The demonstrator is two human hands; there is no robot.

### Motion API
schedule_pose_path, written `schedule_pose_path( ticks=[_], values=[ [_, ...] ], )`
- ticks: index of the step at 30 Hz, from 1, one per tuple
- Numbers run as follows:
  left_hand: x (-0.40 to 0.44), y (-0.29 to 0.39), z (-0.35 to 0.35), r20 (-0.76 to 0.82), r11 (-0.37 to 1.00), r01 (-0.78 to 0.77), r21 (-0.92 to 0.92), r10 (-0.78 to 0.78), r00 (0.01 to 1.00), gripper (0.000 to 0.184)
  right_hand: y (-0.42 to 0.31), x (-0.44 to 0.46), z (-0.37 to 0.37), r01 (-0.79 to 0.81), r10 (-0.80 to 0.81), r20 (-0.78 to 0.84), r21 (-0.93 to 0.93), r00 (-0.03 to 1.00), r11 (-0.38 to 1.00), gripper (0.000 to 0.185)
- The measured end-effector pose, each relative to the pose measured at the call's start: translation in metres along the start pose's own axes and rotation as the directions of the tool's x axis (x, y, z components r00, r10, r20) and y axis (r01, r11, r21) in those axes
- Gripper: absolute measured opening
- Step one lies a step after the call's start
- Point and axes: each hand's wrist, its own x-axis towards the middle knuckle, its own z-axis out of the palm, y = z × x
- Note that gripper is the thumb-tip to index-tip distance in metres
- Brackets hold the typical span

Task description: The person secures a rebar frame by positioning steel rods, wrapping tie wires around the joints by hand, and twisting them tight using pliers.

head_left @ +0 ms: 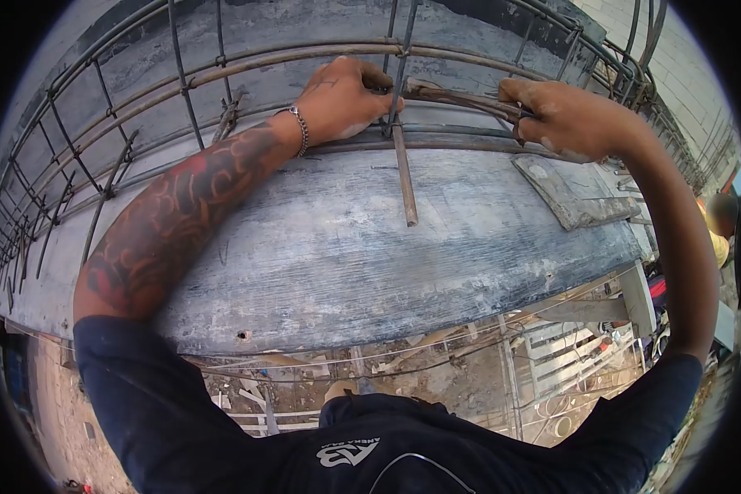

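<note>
Gripping pincers (461, 98) w/ R hand (568, 120); w/ L hand (347, 100) at upright rebar (400, 72), can't tell if pinching. Steady rebar, mind L fingertips (393, 104) nr pincers.

Below my hands spreads a broad grey board (321, 247), scuffed and streaked, with a small hole (242, 336) close to its near edge. An angled wood scrap (564, 193) lies flat on my right; the rebar cage (186, 85) runs along the far side.
</note>
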Motion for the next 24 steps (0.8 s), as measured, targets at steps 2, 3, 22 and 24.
schedule_pose_path(
  ticks=[2, 3, 22, 24],
  values=[
    [0.000, 0.002, -0.001, 0.022, 1.000, 0.013, -0.009, -0.013, 1.000, 0.040, 0.000, 0.003, 0.002, 0.004, -0.004, -0.012, 0.003, 1.000, 1.000, 0.026],
    [0.000, 0.001, -0.001, 0.023, 1.000, 0.012, -0.007, -0.012, 1.000, 0.040, -0.002, 0.003, 0.003, 0.003, -0.003, -0.018, 0.014, 1.000, 1.000, 0.029],
    [0.000, -0.001, -0.002, 0.042, 0.997, -0.027, -0.066, 0.030, 0.999, 0.045, 0.004, 0.011, 0.001, 0.080, -0.086, -0.095, -0.064, 0.992, 0.995, 0.031],
    [-0.001, 0.001, -0.002, 0.040, 0.998, -0.032, -0.050, 0.034, 0.999, 0.045, -0.004, 0.009, -0.004, -0.022, 0.015, -0.049, -0.136, 0.999, 0.990, 0.030]
  ],
)
